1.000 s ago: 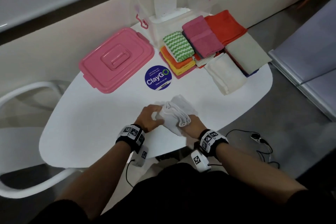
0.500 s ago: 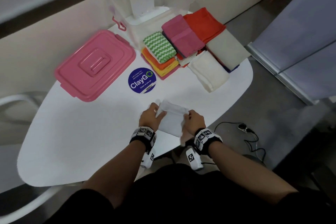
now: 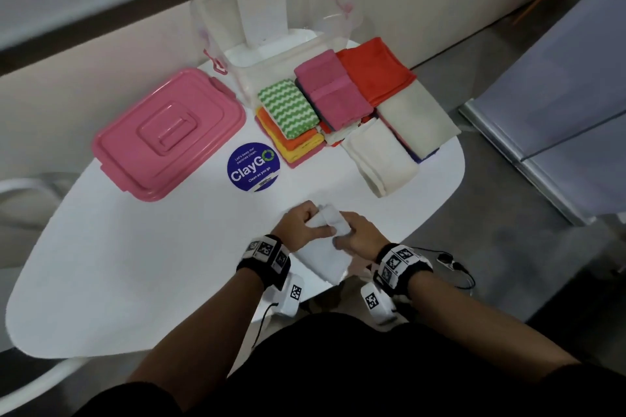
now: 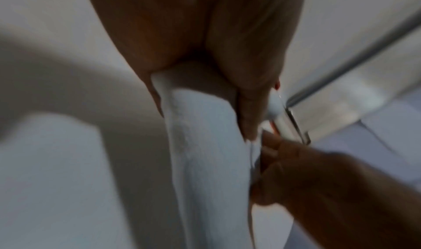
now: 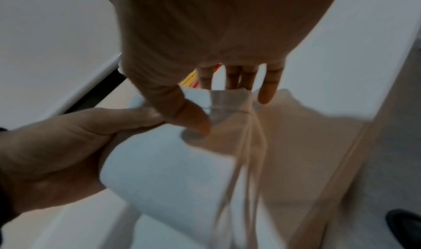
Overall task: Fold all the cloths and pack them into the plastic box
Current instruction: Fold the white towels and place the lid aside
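A white cloth (image 3: 321, 249) hangs folded between both hands at the near edge of the white table (image 3: 135, 264). My left hand (image 3: 311, 218) grips its upper left part, with the fingers curled round the fold (image 4: 200, 127). My right hand (image 3: 342, 235) pinches the upper edge between thumb and fingers (image 5: 227, 100). The clear plastic box (image 3: 271, 54) stands open at the back of the table. In front of it lie folded cloths: a green zigzag one (image 3: 288, 108) on an orange and yellow pile, a pink one (image 3: 332, 91), a red one (image 3: 376, 74) and cream ones (image 3: 382, 156).
The pink lid (image 3: 169, 132) lies at the left of the table, next to a round blue sticker (image 3: 253, 166). A white chair (image 3: 20, 186) stands to the left. A cable (image 3: 450, 264) lies on the floor at the right. A wall runs behind the box.
The cloth lay bunched on the table; both hands have lifted it and come close together, so it now hangs folded from them. The head view has shifted.
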Motion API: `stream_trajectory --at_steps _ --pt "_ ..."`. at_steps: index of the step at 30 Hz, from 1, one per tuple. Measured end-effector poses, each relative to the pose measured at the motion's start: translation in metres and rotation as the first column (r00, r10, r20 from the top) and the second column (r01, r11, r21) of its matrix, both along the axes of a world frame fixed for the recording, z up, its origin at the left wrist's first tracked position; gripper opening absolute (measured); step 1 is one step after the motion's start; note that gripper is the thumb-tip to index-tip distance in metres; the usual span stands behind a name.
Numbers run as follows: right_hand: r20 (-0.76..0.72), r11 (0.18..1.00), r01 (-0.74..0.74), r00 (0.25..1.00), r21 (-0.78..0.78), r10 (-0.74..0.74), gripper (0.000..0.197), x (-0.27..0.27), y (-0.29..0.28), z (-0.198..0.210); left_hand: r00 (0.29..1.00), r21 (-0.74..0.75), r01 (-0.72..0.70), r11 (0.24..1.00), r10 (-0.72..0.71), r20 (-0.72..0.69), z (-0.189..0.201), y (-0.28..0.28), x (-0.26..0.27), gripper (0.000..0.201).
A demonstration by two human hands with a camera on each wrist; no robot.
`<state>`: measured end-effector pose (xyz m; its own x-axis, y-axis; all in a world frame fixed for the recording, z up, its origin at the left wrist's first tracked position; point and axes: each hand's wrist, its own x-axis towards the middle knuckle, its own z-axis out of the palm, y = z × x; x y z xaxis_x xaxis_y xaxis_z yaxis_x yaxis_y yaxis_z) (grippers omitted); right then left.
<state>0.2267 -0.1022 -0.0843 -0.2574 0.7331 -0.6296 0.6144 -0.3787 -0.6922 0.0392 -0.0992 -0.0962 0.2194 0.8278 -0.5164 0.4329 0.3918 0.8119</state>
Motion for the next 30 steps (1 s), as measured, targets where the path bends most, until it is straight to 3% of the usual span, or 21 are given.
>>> stream_trajectory --at_steps 2,4,6,8,12,15,16,18,20,22,24,26,28,30 --pt "-0.110 0.979 0.144 0.981 -0.147 -0.161 0.028 0.016 0.015 0.016 0.998 -0.029 -0.035 0.999 0.036 0.055 0.009 0.021 0.009 0.043" --pt "-0.154 0.957 0.238 0.952 -0.168 -0.264 0.022 0.036 0.032 0.027 0.973 -0.102 -0.172 0.980 0.185 0.141 0.018 0.043 0.022 0.042" --pt "-0.154 0.948 0.304 0.936 -0.097 -0.316 0.027 0.057 0.051 0.034 0.896 -0.223 -0.334 0.916 0.382 0.227 0.030 0.065 0.042 0.041" --pt "-0.148 0.929 0.368 0.918 -0.025 -0.368 0.037 0.080 0.072 0.034 0.824 -0.327 -0.388 0.862 0.483 0.295 0.042 0.085 0.065 0.038" --pt "-0.140 0.894 0.435 0.897 0.112 -0.419 0.039 0.117 0.114 0.032 0.734 -0.274 -0.493 0.826 0.564 0.379 0.047 0.121 0.113 0.046" --pt "-0.124 0.899 0.311 0.950 0.308 -0.286 0.046 0.127 0.137 0.034 0.537 -0.337 -0.687 0.643 0.763 0.361 0.036 0.137 0.132 0.045" --pt "-0.070 0.888 0.221 0.975 0.402 -0.210 0.052 0.128 0.142 0.036 0.468 -0.360 -0.738 0.570 0.817 0.336 0.028 0.139 0.135 0.047" --pt "0.126 0.801 0.013 0.986 0.598 -0.110 0.058 0.131 0.149 0.036 0.414 -0.341 -0.813 0.472 0.880 0.232 0.012 0.141 0.137 0.057" --pt "0.315 0.694 -0.159 0.944 0.702 -0.102 0.054 0.139 0.155 0.037 0.428 -0.294 -0.837 0.461 0.887 0.170 0.005 0.137 0.140 0.056" --pt "0.401 0.631 -0.240 0.907 0.737 -0.124 0.048 0.152 0.164 0.031 0.508 -0.184 -0.830 0.526 0.850 0.140 0.005 0.133 0.142 0.047" --pt "0.479 0.644 -0.319 0.874 0.695 -0.084 0.050 0.167 0.171 0.024 0.637 -0.007 -0.769 0.639 0.767 0.084 0.005 0.128 0.145 0.054" --pt "0.527 0.711 -0.389 0.849 0.586 0.030 0.055 0.179 0.177 0.016 0.753 0.221 -0.625 0.749 0.653 -0.083 0.004 0.122 0.151 0.075" --pt "0.537 0.745 -0.423 0.837 0.516 0.104 0.058 0.186 0.179 0.011 0.752 0.432 -0.410 0.803 0.566 -0.338 0.003 0.112 0.160 0.077" --pt "0.545 0.746 -0.433 0.831 0.506 0.112 0.058 0.186 0.179 0.010 0.722 0.529 -0.192 0.827 0.484 -0.494 0.004 0.103 0.170 0.066"
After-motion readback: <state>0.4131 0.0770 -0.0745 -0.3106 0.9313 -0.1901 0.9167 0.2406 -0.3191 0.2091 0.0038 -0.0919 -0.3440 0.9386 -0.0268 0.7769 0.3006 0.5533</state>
